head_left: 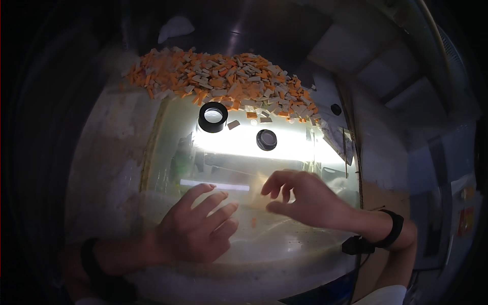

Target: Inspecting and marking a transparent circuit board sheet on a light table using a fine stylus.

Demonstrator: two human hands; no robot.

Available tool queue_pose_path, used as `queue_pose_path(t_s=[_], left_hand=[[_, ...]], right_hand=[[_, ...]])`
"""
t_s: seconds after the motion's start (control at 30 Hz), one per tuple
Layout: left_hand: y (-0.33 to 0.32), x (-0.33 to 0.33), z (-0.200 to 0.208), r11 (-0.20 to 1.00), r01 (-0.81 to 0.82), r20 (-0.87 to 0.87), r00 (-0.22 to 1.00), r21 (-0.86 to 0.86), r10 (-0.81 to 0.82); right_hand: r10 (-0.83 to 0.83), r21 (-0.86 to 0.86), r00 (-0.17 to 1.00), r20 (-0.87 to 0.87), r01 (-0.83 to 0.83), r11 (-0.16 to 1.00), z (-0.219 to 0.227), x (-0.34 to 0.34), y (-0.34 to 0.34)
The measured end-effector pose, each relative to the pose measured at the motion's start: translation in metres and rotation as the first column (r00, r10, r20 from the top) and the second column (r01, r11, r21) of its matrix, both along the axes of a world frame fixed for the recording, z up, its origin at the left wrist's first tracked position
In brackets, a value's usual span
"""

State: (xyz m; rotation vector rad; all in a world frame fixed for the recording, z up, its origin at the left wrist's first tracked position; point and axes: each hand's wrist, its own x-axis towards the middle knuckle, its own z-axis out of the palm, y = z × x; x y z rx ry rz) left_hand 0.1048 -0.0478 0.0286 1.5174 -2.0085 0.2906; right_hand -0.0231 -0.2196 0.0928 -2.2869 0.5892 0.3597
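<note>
My left hand [199, 226] hovers at the lower middle with its fingers spread and nothing in them. Just beyond its fingertips lies a narrow whitish strip [216, 185] on the glowing, glass-like work surface [239, 165]. To the right of the strip, my right hand [305, 199] has its fingers bent and its thumb apart, with a gap between them and nothing visible inside. Farther off stand a black cylindrical loupe [212, 117] with a clear lens and a smaller black round eyepiece [266, 140].
Behind the loupes spreads a heap of small orange and grey rectangular pieces [223, 76], a few lying loose at its near edge. A white lump [175, 28] sits at the far left. By my right wrist is a small black device [357, 245] with a cable.
</note>
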Motion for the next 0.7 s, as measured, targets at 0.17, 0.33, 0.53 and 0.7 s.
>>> queue_pose_path(t_s=[0.17,0.33,0.53,0.7], left_hand=[[-0.001,0.0,-0.004,0.987,-0.147,0.096,0.985,0.057,0.142],[0.006,0.001,0.017,0.902,-0.379,0.102,0.925,0.207,0.365],[0.049,0.006,0.026,0.732,-0.561,0.061,0.808,0.387,0.586],[0.087,0.005,0.034,0.649,-0.535,-0.071,0.74,0.541,0.669]], right_hand=[[-0.193,-0.265,0.963,0.187,0.238,0.934,0.029,-0.057,-0.025],[-0.115,-0.578,0.993,-0.024,0.08,0.812,0.02,-0.151,-0.018],[-0.221,-0.544,0.975,-0.012,0.179,0.82,-0.017,-0.194,-0.021],[-0.238,-0.499,0.971,0.015,0.214,0.84,-0.025,-0.205,-0.027]])
